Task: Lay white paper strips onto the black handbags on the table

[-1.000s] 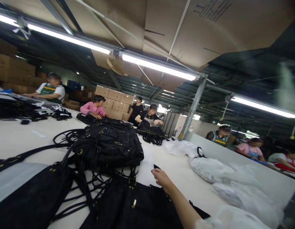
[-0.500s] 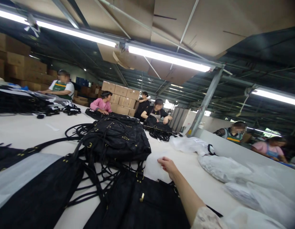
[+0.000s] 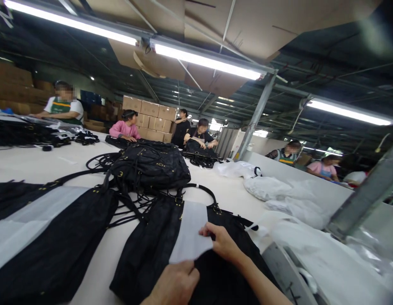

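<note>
A black handbag (image 3: 148, 241) with gold-coloured fittings lies flat on the white table in front of me, its looped handle (image 3: 207, 189) stretched out at the far side. Over its middle is a strip of thin white paper (image 3: 190, 228). My right hand (image 3: 224, 242) pinches the paper's right edge. At its near edge, my left hand (image 3: 177, 281) is closed with the fingers against the paper. To the left, another black handbag (image 3: 78, 250) has a similar white sheet (image 3: 50, 218) across it.
Beyond lies a pile of black handbags (image 3: 154, 169) with trailing straps. White plastic bags (image 3: 298, 241) and a grey box-like object (image 3: 288, 271) are at the right, near a metal post (image 3: 368, 186). Several people work around the table, with cardboard boxes (image 3: 151, 118) stacked behind.
My right hand has come nearer, bringing the white paper down onto the handbag. My left hand has entered view at the paper's near edge. The view has shifted to the right.
</note>
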`<state>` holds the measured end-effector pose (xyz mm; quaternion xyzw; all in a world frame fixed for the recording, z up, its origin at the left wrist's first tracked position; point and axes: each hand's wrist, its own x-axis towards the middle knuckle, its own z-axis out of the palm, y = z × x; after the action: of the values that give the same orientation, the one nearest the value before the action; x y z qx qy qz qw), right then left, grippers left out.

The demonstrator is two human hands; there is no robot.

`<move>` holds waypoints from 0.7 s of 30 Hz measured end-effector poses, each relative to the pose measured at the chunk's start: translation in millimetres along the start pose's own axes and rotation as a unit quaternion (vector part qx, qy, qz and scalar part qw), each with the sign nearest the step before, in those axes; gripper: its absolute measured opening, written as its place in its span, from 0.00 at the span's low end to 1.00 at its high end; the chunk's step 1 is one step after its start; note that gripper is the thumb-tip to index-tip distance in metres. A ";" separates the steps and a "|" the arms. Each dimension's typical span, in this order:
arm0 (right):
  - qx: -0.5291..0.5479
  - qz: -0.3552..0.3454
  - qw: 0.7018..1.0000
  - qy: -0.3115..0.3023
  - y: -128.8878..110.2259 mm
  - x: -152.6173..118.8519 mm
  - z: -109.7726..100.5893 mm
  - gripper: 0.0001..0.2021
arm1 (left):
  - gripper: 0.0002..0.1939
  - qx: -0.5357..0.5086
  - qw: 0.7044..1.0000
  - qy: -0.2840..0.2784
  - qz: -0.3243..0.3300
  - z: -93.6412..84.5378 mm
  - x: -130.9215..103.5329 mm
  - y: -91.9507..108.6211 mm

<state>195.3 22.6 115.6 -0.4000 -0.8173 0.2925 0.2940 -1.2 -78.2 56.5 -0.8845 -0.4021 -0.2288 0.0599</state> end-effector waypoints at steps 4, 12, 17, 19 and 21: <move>-0.029 -0.037 0.998 -0.030 -6.8 -23.5 8.2 0.05 | 0.13 0.033 0.994 0.083 -0.060 -24.2 -20.5 2.3; -0.073 -0.071 0.993 -0.066 -8.3 -55.6 18.5 0.08 | 0.27 0.058 0.969 0.239 -0.019 -38.3 -31.0 0.4; -0.106 -0.108 0.986 -0.067 -21.5 -70.4 21.2 0.14 | 0.08 0.025 0.991 0.119 0.061 -39.1 -30.5 -2.5; -0.111 -0.115 0.985 -0.058 -28.6 -78.4 20.8 0.15 | 0.06 0.003 0.995 0.075 0.073 -38.3 -30.5 -3.3; -0.121 -0.124 0.984 -0.043 -34.2 -87.7 21.4 0.16 | 0.08 -0.010 0.996 0.056 0.065 -37.6 -30.6 -3.8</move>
<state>208.0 -72.4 104.3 -0.3155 -0.9018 0.1691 0.2422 -34.9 -107.5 75.8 -0.8950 -0.3378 -0.2775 0.0883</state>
